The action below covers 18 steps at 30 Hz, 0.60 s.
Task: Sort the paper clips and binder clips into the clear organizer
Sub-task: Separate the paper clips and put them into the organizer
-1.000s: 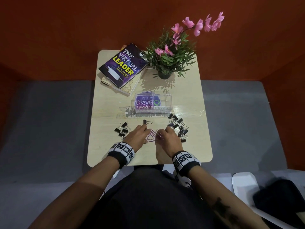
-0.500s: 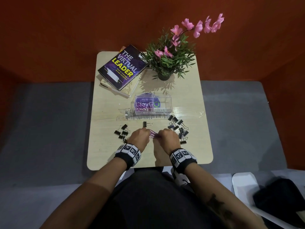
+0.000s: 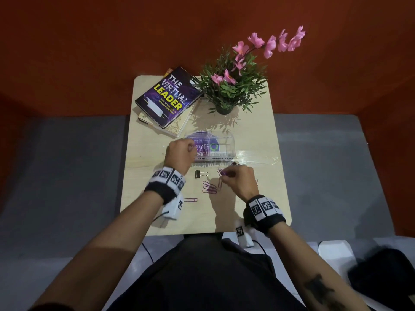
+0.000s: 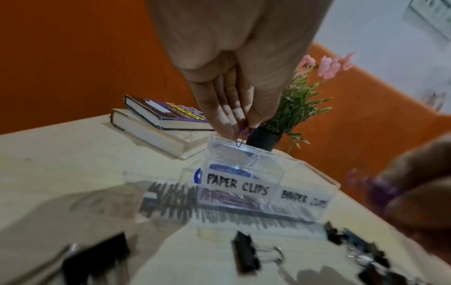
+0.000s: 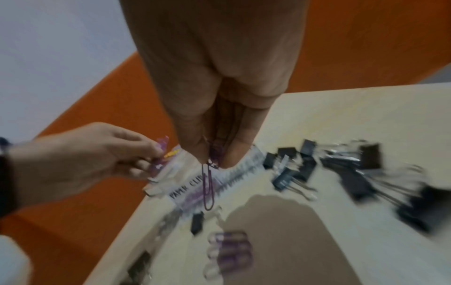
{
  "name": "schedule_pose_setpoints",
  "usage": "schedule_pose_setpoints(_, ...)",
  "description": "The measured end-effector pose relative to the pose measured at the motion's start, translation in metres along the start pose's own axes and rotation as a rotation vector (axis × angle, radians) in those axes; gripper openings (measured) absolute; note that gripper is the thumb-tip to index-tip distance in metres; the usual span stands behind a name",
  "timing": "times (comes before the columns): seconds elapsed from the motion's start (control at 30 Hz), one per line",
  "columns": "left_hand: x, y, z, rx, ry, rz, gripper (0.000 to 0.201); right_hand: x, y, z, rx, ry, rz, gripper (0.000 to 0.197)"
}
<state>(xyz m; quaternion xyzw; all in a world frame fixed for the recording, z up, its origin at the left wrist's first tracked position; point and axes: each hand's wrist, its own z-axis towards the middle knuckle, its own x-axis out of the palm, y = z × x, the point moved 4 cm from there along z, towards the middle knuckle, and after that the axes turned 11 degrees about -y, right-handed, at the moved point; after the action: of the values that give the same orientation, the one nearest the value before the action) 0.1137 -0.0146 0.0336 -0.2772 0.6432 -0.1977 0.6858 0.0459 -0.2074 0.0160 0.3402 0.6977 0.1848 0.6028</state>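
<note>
Purple paper clips pinched in both hands. My left hand (image 4: 234, 108) grips a small bunch between thumb and fingertips, right over the back edge of the organizer (image 4: 266, 173), on the half labelled PAPER CLIPS. One clip's tip hangs just at the rim, long axis pointing down into the compartment. That is the relation that matters: the clips sit directly above the correct slot, so my guess is the next move is only a release, no sideways travel needed.

My right hand (image 3: 238, 182) is nearer me, near the organizer's front right corner. It pinches more paper clips (image 5: 208, 185); one dangles below the fingertips, long axis vertical. For these, the paper-clip slot lies forward and to the left, with my left hand between. Left goes first, right follows once the slot is free.

More paper clips (image 3: 210, 187) lie loose on the counter (image 3: 143, 176) between my wrists, plus a stray one (image 3: 190, 200) by my left wristband. A lone binder clip (image 3: 200, 174) sits in front of the organizer; a pile of binder clips (image 5: 341, 169) sits beside my right hand, another lot on the left in the left wrist view. Binder slot is the right half, closest to my right hand.

Wrist views are blurred, so clip counts in either hand: cannot tell.
</note>
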Motion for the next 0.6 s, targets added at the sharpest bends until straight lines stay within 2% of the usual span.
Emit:
schedule_pose_setpoints(0.17, 0.013, -0.006, 0.016, 0.082, 0.115, 0.099, 0.013, -0.009, 0.052, 0.036, -0.057, -0.081, 0.061, 0.006)
schedule_pose_setpoints(0.27, 0.004, -0.001, 0.0, 0.089, 0.015, 0.126, 0.016, -0.004, 0.075, 0.062, -0.09, -0.127, 0.023, 0.007)
schedule_pose_setpoints(0.37, 0.0, 0.016, -0.026, 0.05, 0.011, 0.105, 0.014, 0.013, 0.084, 0.078, -0.142, -0.076, -0.087, 0.004)
schedule_pose_setpoints(0.47, 0.004, 0.034, -0.054, 0.039, 0.067, 0.114, 0.014, 0.023, 0.082, 0.077, -0.198, -0.015, -0.201, 0.014)
schedule_pose_setpoints(0.53, 0.009, 0.042, -0.071, 0.065, 0.134, 0.155, 0.016, 0.018, 0.075, 0.068, -0.242, -0.077, -0.217, 0.019)
schedule_pose_setpoints(0.6, 0.017, 0.048, -0.086, 0.123, 0.243, 0.229, 0.019, 0.01, 0.061, 0.052, -0.253, -0.125, -0.198, 0.013)
